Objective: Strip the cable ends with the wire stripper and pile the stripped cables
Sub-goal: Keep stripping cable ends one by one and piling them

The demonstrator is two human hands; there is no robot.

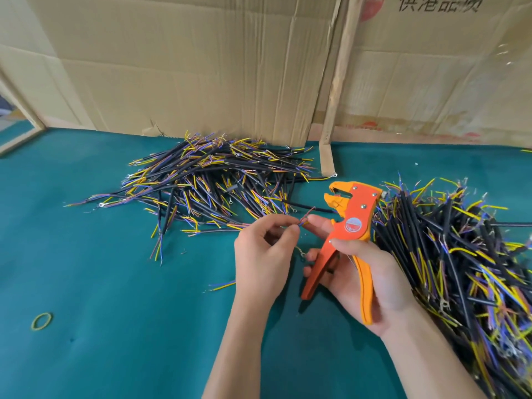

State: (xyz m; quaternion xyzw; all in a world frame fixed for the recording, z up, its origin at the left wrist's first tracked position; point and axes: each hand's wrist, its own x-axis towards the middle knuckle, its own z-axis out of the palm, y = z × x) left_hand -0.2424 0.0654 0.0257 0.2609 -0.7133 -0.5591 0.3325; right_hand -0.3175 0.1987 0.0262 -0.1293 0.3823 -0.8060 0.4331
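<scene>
The left hand (264, 249) pinches a cable (305, 220) end just left of the stripper (349, 223), held in the right hand (362, 272) with handles spread, its open mouth up beyond the wire tips.

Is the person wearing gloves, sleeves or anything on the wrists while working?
No. The left hand and right hand are bare: no gloves, rings, watch or wristbands show. Both forearms are uncovered all the way to the bottom edge of the picture, so no sleeve is in view. The nails look short and unpainted.
</scene>
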